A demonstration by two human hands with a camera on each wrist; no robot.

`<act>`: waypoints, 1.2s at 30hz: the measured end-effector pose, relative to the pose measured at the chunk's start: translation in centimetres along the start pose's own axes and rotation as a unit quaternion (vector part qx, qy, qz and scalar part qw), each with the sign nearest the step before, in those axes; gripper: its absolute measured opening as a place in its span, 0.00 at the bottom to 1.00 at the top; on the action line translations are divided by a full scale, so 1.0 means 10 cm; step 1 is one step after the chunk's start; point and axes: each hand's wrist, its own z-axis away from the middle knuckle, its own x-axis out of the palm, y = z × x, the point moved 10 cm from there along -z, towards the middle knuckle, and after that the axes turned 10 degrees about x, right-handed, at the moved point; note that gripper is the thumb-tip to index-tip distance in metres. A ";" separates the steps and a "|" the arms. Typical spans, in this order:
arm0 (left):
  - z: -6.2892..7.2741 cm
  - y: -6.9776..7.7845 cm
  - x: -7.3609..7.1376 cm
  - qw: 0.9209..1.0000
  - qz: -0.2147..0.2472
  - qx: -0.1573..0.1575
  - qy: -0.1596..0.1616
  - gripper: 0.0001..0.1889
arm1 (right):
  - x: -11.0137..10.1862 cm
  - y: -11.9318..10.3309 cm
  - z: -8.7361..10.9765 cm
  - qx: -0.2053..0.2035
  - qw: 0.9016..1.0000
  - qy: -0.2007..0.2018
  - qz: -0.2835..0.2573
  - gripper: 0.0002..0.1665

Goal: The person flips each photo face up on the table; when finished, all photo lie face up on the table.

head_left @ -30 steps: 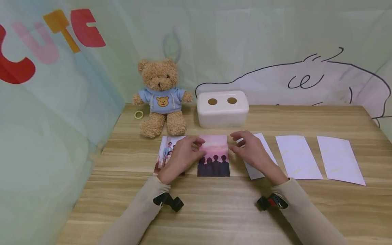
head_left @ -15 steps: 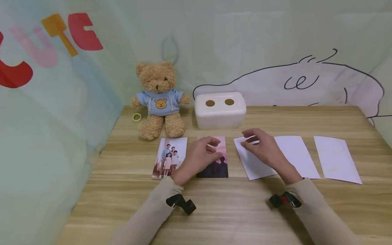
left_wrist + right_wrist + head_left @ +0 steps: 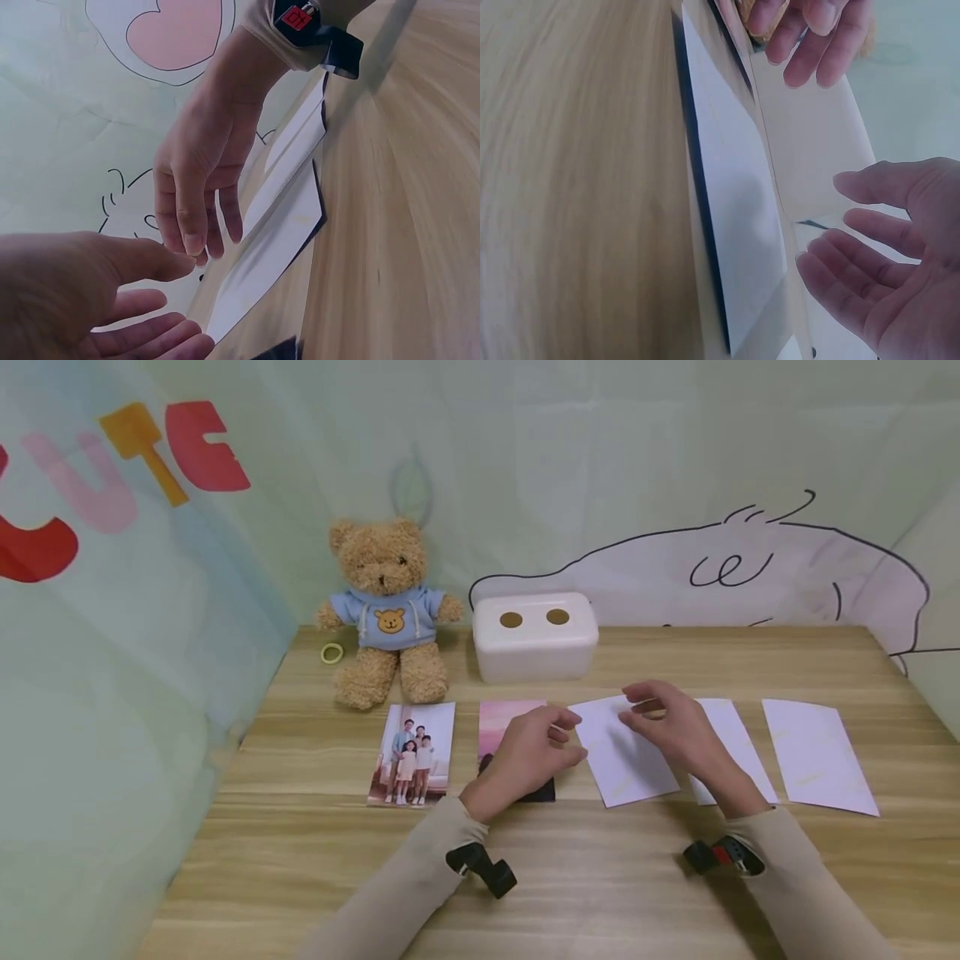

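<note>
My left hand (image 3: 528,753) hovers over the pink sunset photo (image 3: 504,720), covering much of it, with its fingers loosely bent and nothing between them. Just right of it, a white face-down card (image 3: 626,760) lies on the table. Over that card's right side hangs my right hand (image 3: 678,727), thumb and fingers apart and holding nothing. In the right wrist view a gap shows between the fingers and the white card (image 3: 731,195). A family photo (image 3: 412,756) lies face up at the left of the row.
Two more white cards (image 3: 731,752) continue the row to the right, the far one (image 3: 820,756) fully visible. Behind stand a white box (image 3: 536,647) with two round holes and a teddy bear (image 3: 387,610) in a blue hoodie. A small yellow-green ring (image 3: 332,653) lies by the bear.
Both hands have moved right: the left from between the family and sunset photos to over the sunset photo's right side, the right across the first white card. The family photo is now uncovered.
</note>
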 end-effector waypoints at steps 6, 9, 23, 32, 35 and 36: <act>-0.06 0.03 0.17 1.000 -0.008 -0.002 -0.019 0.22 | -0.06 0.06 -0.01 0.001 1.000 0.006 0.010 0.26; -0.08 0.05 0.24 0.999 -0.024 0.001 -0.026 0.22 | -0.08 0.09 -0.01 0.002 1.000 0.007 0.014 0.26; -0.12 0.11 0.38 0.984 -0.174 0.006 -0.045 0.24 | -0.06 0.19 -0.04 0.008 0.999 0.000 0.043 0.26; -0.04 0.12 0.49 0.972 -0.221 -0.003 -0.084 0.29 | -0.04 0.25 -0.04 0.021 0.999 -0.007 0.043 0.25; -0.02 0.12 0.51 0.969 -0.228 -0.003 -0.094 0.33 | -0.03 0.26 -0.04 0.022 0.999 -0.009 0.044 0.25; -0.01 0.12 0.52 0.968 -0.231 -0.002 -0.096 0.34 | -0.02 0.26 -0.04 0.022 0.999 -0.010 0.044 0.24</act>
